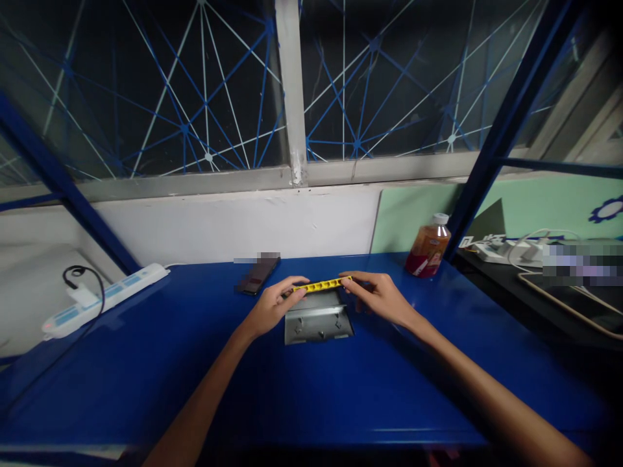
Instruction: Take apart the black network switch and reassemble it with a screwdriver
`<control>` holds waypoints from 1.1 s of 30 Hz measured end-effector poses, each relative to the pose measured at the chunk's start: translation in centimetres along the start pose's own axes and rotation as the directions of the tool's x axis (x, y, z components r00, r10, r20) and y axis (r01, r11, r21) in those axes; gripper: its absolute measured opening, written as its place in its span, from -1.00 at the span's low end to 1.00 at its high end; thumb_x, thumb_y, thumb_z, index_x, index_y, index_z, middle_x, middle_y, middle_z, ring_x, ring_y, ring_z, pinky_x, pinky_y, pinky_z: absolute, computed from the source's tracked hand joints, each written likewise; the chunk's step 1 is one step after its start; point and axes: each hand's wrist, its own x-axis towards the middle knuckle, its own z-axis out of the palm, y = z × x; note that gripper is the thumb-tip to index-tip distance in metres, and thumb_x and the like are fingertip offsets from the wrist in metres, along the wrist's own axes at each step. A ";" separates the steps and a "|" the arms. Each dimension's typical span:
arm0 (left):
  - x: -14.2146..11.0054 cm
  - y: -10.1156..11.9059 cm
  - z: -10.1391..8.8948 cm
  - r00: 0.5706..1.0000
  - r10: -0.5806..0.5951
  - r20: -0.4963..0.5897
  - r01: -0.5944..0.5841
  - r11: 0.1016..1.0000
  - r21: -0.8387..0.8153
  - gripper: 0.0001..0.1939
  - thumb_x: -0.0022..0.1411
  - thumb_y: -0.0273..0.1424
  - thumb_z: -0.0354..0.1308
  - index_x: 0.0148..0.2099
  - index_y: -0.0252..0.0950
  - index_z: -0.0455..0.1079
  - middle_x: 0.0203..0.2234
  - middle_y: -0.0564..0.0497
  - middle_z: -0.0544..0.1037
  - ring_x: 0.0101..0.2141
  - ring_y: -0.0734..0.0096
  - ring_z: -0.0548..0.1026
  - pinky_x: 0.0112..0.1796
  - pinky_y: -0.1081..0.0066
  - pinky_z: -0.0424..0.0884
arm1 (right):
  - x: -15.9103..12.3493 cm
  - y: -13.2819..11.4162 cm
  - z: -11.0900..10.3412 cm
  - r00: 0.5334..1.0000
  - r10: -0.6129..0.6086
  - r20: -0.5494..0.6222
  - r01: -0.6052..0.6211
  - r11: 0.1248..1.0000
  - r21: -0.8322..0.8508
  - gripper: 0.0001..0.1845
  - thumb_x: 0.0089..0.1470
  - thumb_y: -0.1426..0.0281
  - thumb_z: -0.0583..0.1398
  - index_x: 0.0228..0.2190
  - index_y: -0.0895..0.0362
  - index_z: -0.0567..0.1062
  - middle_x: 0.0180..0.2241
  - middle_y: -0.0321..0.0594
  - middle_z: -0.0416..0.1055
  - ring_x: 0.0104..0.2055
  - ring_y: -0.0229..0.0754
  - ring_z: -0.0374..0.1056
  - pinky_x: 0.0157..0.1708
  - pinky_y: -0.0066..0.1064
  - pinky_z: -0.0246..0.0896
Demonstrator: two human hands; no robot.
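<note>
A thin yellow strip with a row of holes [322, 284] is held level above the blue table [146, 363]. My left hand [273, 306] pinches its left end and my right hand [380, 296] pinches its right end. Directly under the strip lies a grey metal bracket [318, 318] with small holes along its near flange, flat on the table between my hands.
A dark phone [257, 275] lies behind my left hand. A bottle of orange-red drink [429, 249] stands at the back right. A white power strip [97, 299] with a black cable sits at the left edge. More cables and a tablet lie on the neighbouring desk, right.
</note>
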 end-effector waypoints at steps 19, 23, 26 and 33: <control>-0.6 -0.5 0.4 0.861 0.464 -0.209 -0.236 0.727 0.645 -0.45 0.18 -0.36 0.20 0.21 -0.22 0.24 0.06 -0.16 0.42 0.04 0.12 0.38 0.05 0.09 0.26 | -0.6 0.3 -0.4 0.912 -0.404 -0.066 0.345 0.845 -0.408 -0.46 0.09 0.27 0.19 0.11 0.02 0.27 -0.03 -0.10 0.38 -0.37 -0.19 0.36 -0.30 -0.25 0.33; -0.7 -0.1 0.0 0.868 0.462 -0.181 -0.248 0.720 0.648 -0.46 0.13 -0.37 0.23 0.17 -0.23 0.29 -0.01 -0.18 0.44 0.00 0.08 0.40 0.00 0.06 0.30 | -0.5 0.4 -0.5 0.916 -0.398 -0.050 0.343 0.841 -0.418 -0.44 0.07 0.24 0.20 0.11 0.03 0.28 -0.07 -0.10 0.41 -0.37 -0.18 0.36 -0.31 -0.24 0.33; -0.7 -0.1 -0.7 0.905 0.409 -0.113 -0.259 0.744 0.617 -0.44 0.05 -0.28 0.29 0.12 -0.23 0.35 -0.08 -0.17 0.47 -0.05 0.05 0.41 -0.06 0.04 0.31 | -0.4 0.4 -0.8 0.934 -0.356 0.005 0.331 0.863 -0.382 -0.39 0.00 0.17 0.25 0.08 0.07 0.33 -0.22 -0.15 0.46 -0.42 -0.21 0.36 -0.34 -0.26 0.32; -1.0 1.1 -1.6 0.951 0.266 -0.154 -0.196 0.911 0.363 -0.47 0.00 -0.23 0.34 0.04 -0.25 0.44 -0.18 -0.11 0.56 -0.15 0.17 0.48 -0.05 0.15 0.33 | -0.4 -0.3 -1.2 0.975 -0.222 -0.005 0.215 0.950 -0.224 -0.42 -0.02 0.11 0.26 -0.01 0.16 0.44 -0.39 -0.19 0.49 -0.47 -0.21 0.37 -0.46 -0.34 0.29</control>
